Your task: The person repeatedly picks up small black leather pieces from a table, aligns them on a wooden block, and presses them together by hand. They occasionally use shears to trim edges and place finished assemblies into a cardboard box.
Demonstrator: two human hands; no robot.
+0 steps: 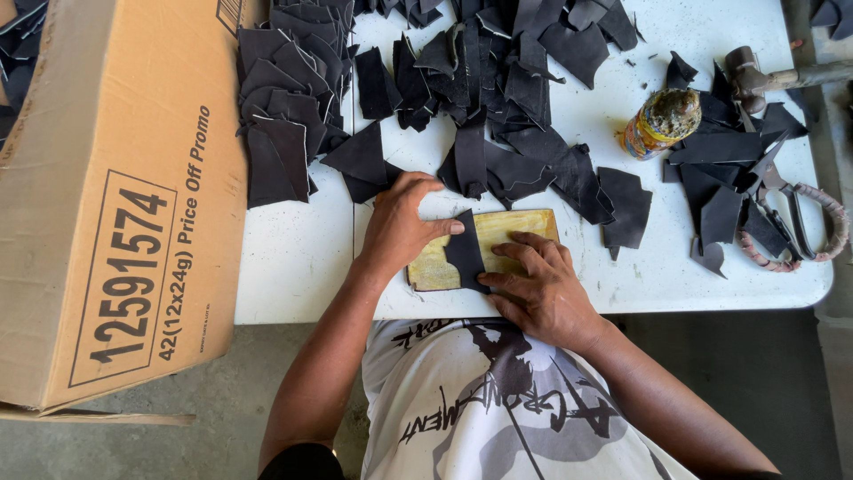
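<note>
A small dark piece of leather (464,253) lies across a yellowish, glue-stained board (514,228) near the front edge of the white table (293,258). My left hand (400,222) presses its fingertips on the upper edge of the piece. On the piece's lower right side rests my right hand (538,284), fingers flat and spread, also touching the board. Both hands hold the piece down against the board.
Many black leather scraps (498,98) cover the far half of the table, with a stacked pile (284,116) at the left. A glue-smeared can (662,120), a hammer (755,80) and scissors (791,213) with wrapped handles lie at the right. A large cardboard box (115,196) stands left.
</note>
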